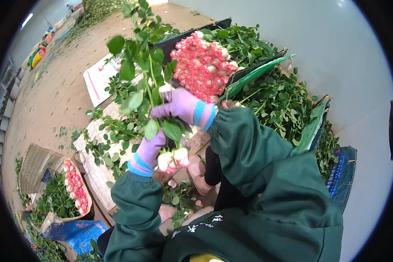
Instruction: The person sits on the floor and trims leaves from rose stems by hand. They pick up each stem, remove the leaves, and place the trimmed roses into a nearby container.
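In a purple knit glove, my left hand [149,150] is closed around rose stems just above their blooms. The white-and-pink rose heads [174,159] hang below it, pointing towards me. My right hand [177,106], gloved alike, has its thumb and fingers at the leafy rose stems [150,82] a little farther up; how firmly it grips them cannot be told. The stems run away from me with green leaves along them. Beyond my right hand, a dense mass of pink-and-white roses [201,67] lies in a dark holder.
Leafy stems [113,147] lie on a pale board [96,173] at the left. Roses fill a woven wrap [85,196] at lower left, beside a blue sheet [80,234]. Green-edged holders [314,127] full of foliage line the wall at right. Petals and leaves litter the floor by my feet.
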`<state>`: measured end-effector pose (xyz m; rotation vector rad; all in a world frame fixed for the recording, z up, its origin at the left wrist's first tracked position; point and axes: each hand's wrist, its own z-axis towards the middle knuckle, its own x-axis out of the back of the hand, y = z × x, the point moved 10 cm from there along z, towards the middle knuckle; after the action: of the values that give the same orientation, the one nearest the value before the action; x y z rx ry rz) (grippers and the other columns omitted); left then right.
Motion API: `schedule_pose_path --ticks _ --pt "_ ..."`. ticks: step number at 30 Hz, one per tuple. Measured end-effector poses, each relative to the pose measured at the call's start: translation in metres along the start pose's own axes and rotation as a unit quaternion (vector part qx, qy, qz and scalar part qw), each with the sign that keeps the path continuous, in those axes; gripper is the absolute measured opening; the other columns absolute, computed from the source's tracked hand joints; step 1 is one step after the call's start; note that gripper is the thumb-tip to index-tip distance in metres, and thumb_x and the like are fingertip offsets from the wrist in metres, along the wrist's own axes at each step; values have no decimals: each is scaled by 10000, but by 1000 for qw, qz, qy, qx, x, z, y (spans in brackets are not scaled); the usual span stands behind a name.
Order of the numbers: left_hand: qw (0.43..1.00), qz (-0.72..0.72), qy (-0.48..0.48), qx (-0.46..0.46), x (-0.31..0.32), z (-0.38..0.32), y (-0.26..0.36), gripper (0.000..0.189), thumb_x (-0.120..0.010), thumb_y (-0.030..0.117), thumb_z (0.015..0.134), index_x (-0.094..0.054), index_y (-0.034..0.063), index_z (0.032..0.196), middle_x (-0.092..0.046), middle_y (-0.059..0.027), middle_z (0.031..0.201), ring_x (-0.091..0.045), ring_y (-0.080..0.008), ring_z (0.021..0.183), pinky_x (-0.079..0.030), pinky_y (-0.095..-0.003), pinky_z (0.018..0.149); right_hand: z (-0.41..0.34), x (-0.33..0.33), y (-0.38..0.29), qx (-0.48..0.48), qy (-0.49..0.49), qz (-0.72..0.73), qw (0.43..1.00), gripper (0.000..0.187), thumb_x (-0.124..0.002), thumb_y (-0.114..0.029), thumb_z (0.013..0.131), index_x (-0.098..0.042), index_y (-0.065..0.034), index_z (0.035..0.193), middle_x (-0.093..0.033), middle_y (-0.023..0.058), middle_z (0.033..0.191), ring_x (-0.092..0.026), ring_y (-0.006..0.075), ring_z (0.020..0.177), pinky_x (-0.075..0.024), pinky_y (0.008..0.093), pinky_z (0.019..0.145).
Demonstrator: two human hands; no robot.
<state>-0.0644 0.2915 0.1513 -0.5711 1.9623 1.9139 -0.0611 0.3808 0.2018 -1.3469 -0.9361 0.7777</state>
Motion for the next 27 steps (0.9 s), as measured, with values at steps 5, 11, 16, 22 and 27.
schedule_pose_path --ticks 5,11,16,22,27 --pt "995 -96 9 -16 20 45 25 482 -371 389 963 -400 41 1296 -566 -144 1149 -611 -246 949 -521 -350 797 36 117 -47 73 104 97 987 329 -714 -152 756 -608 41 1000 -664 87 880 -632 156 805 -516 285 745" --pt "980 -81 173 48 146 8 -16 385 -402 287 955 -419 76 1276 -550 -165 1164 -601 -255 959 -519 -331 769 70 323 -77 77 308 91 944 271 -722 -197 753 -625 15 892 -662 128 846 -651 211 662 -555 331 602" --pt "928 -140 335 85 226 -57 -60 379 -453 316 934 -456 93 1241 -570 -130 1103 -607 -237 890 -515 -316 703 99 429 -52 14 387 37 921 238 -676 -203 791 -635 8 892 -665 115 789 -644 208 592 -543 314 569" --pt "889 -157 413 119 276 -91 -103 447 -469 368 926 -411 85 1267 -572 -130 1093 -616 -251 867 -530 -343 670 183 476 100 -213 256 -460 823 448 -615 -393 821 -586 -101 1158 -626 137 1060 -559 280 1011 -406 415 905" --pt "884 -183 409 137 273 -77 -127 469 -472 389 923 -399 94 1280 -561 -133 1122 -617 -260 871 -534 -361 690 168 494 150 -369 252 -309 839 505 -510 -419 881 -522 -63 1238 -514 165 1265 -481 310 1146 -348 448 966"
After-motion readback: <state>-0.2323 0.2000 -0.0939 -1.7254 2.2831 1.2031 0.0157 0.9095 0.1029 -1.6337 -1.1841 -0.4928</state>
